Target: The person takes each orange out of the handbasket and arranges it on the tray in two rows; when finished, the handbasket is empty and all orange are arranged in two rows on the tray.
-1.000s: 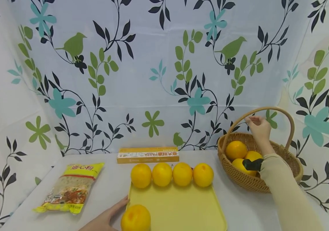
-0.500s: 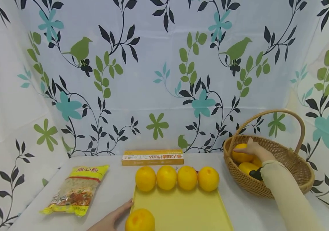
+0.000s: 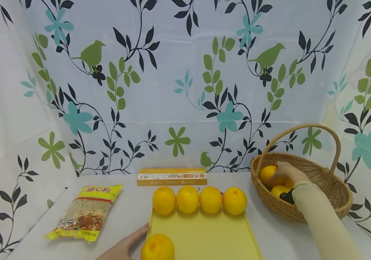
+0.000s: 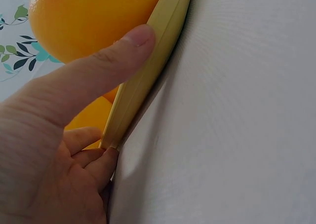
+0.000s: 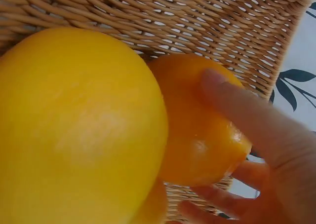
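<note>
Inside the wicker basket [image 3: 336, 195] at the right of the head view, my right hand [image 3: 291, 172] grips an orange [image 3: 267, 174]. In the right wrist view the thumb lies on top of that orange [image 5: 197, 120] and the fingers reach round its far side; a nearer orange [image 5: 74, 130] fills the left. My left hand [image 3: 125, 245] touches the left edge of the yellow tray [image 3: 205, 234]. Its thumb rests on the outer rim in the left wrist view, beside an orange [image 3: 157, 247] at the tray's near left corner. Several oranges [image 3: 187, 199] line the far edge.
A yellow-topped bag of pasta [image 3: 86, 213] lies on the left of the white table [image 3: 123, 209]. Behind the tray stands an orange-and-white pasta box [image 3: 171, 177]. The basket's tall handle [image 3: 302, 126] arches over my right hand. A patterned cloth [image 3: 159, 90] hangs at the back.
My right hand has come down from near the basket's handle into the basket and taken hold of an orange. The left hand has stayed at the tray. The head view has shifted slightly.
</note>
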The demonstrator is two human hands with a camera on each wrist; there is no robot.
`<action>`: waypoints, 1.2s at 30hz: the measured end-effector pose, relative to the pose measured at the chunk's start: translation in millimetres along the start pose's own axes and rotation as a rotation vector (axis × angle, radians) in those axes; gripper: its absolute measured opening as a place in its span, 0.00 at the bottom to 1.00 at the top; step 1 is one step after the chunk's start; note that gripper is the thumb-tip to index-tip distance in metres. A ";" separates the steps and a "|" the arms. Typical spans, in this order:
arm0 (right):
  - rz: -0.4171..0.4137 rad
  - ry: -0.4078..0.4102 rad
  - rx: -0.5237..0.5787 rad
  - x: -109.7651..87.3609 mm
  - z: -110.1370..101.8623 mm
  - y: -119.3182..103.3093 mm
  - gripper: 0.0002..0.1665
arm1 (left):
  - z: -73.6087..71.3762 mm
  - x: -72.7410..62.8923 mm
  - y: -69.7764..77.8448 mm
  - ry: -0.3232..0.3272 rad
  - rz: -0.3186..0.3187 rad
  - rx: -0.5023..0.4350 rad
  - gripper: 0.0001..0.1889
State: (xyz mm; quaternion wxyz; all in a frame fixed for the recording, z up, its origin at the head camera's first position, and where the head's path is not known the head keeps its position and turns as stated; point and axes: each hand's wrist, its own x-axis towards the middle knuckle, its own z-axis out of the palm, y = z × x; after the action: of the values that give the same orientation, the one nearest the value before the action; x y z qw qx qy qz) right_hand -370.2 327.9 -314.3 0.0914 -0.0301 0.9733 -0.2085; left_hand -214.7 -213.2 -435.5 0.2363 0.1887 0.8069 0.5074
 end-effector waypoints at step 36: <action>-0.299 0.133 0.396 -67.8 -32.8 0.3 0.38 | 5.4 -0.4 8.8 0.012 -0.080 -0.108 0.47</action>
State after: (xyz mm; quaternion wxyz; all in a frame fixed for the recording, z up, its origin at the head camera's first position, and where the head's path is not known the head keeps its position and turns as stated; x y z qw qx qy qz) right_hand -309.9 347.8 -273.8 -0.0006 -0.1415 0.9021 -0.4076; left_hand -210.7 -205.9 -429.4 0.2615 0.1401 0.7867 0.5414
